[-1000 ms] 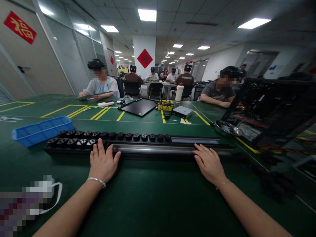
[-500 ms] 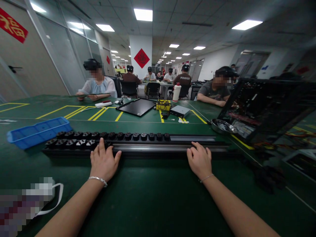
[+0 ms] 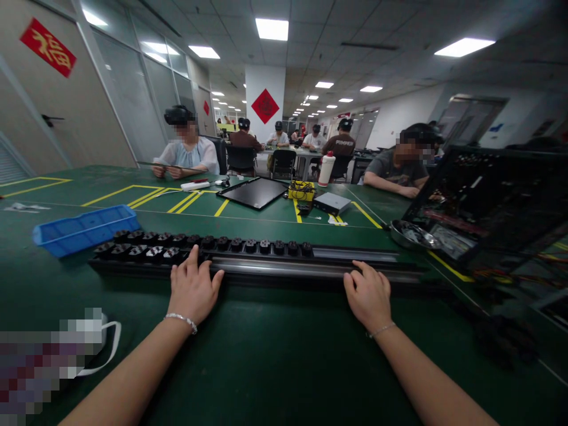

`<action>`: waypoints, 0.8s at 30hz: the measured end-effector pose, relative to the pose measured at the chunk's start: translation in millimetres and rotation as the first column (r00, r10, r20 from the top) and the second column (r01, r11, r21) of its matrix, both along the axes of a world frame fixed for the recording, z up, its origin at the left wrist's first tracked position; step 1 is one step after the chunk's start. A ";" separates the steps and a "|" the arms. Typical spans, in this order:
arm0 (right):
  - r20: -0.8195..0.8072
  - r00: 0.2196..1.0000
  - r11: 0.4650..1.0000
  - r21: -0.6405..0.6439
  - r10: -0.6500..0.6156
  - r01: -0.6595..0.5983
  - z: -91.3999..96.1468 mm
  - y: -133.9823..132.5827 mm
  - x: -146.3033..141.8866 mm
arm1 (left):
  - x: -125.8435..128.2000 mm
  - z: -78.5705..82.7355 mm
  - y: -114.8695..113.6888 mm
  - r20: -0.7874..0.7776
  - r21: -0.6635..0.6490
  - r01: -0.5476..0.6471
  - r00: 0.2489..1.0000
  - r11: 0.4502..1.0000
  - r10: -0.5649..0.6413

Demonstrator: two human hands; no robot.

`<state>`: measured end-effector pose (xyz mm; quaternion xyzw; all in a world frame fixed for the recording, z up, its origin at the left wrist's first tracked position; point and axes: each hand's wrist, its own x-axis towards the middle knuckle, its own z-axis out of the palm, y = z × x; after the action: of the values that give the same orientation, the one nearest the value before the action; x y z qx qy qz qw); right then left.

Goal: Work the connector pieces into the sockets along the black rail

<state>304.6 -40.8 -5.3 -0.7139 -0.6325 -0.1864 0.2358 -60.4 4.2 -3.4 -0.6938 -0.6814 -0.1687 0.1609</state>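
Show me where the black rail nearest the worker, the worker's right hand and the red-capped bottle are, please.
Black rail (image 3: 279, 267), head view: the bare, shiny stretch of its top.
Right hand (image 3: 367, 296), head view: the back of the hand.
Bottle (image 3: 325, 171), head view: its pale body.

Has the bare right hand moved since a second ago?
Yes: the bare right hand has shifted slightly left, toward the left hand, judged against the long black rail.

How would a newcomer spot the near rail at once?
On the green table, find the wearer's left hand and right hand. The near rail lies at them, closer than the far rail. Its knob-like pieces stop around the left hand, leaving bare metallic channel; the far rail's row runs past its middle.
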 end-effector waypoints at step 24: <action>0.089 0.995 0.996 0.069 0.051 -0.057 -2.9 -0.6 -14.1 | -4.2 2.1 3.2 0.036 -0.085 -0.007 0.999 0.996 0.010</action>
<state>290.5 -41.4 -8.2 -0.6787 -0.6542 -0.2336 0.2383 -64.5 7.4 -1.3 -0.6939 -0.6937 -0.1517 0.1198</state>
